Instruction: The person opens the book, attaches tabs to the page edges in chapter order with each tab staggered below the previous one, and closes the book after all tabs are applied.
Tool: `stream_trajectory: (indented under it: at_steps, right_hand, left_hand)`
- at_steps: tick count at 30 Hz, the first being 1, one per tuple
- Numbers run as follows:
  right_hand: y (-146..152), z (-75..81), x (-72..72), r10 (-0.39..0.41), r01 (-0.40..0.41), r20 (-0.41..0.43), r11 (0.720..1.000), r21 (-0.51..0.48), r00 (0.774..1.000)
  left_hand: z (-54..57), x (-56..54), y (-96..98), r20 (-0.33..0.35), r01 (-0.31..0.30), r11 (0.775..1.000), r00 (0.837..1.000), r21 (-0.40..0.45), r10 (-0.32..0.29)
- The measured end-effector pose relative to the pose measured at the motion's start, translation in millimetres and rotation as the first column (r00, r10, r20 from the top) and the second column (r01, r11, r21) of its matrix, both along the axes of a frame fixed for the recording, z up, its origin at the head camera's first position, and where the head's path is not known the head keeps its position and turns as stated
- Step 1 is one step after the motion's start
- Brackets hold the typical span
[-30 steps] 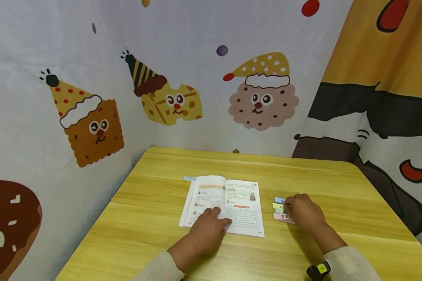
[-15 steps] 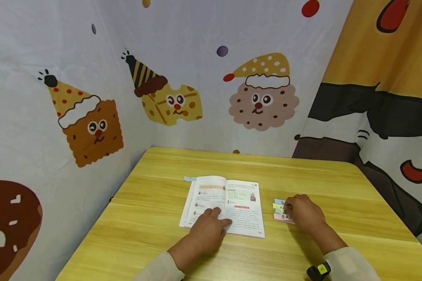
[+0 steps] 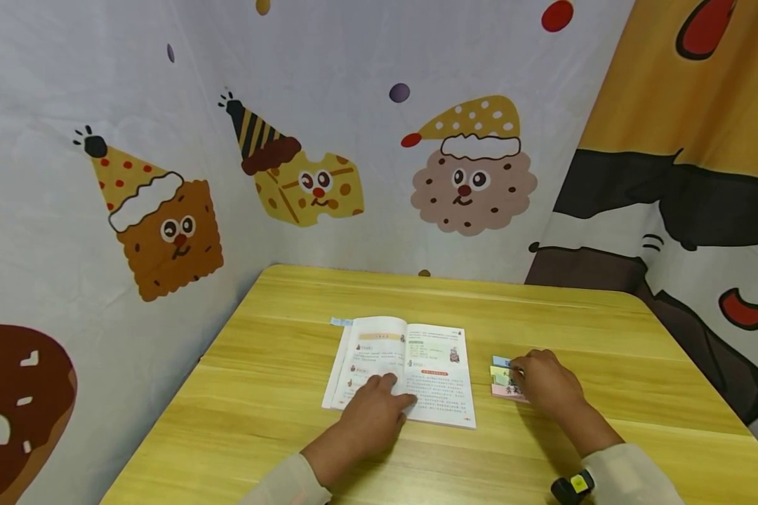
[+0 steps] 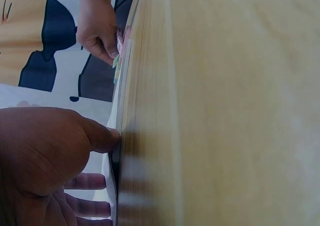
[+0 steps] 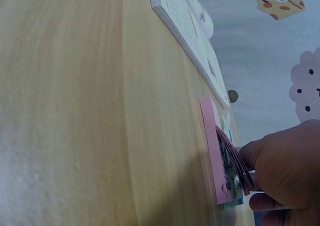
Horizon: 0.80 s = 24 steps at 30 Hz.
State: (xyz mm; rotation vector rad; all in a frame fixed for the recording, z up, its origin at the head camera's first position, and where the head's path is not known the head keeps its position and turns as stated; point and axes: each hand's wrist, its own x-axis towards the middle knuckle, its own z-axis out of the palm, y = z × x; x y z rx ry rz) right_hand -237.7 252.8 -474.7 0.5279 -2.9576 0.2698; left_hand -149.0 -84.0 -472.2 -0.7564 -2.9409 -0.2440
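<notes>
An open book [image 3: 439, 351] with printed pages lies flat on the wooden table in the head view. My left hand [image 3: 373, 417] rests on its lower middle with fingers spread, holding the pages down. In the left wrist view the thumb of that left hand [image 4: 45, 151] presses at the book's edge. To the right of the book is a small pad of sticky notes [image 3: 504, 391] in pink, yellow-green and blue strips. My right hand [image 3: 549, 382] pinches the pad's right side. The right wrist view shows several pink-edged sheets [image 5: 235, 158] bent up toward its fingers.
A pale blue paper tab [image 3: 341, 322] sticks out from the book's upper left edge. The yellow wooden table [image 3: 259, 351] carries book and pad. Behind it hangs a cartoon-printed curtain [image 3: 379, 252]. A black band with a yellow patch [image 3: 571, 485] is at the right wrist.
</notes>
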Motion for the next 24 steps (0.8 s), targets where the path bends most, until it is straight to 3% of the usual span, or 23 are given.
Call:
stream_trajectory:
  at_steps: [10,24]
  right_hand:
    - [-1.0,0.0,0.8,0.006,-0.007,-0.03,0.999,-0.046,1.0]
    - [-0.5,3.3,0.3,0.014,-0.012,0.027,0.998,-0.06,1.0]
  left_hand:
    - [-0.8,0.8,0.1,-0.001,-0.008,1.0,1.0,0.002,0.008]
    - [1.8,2.7,-0.3,-0.014,0.002,1.0,1.0,0.011,-0.001]
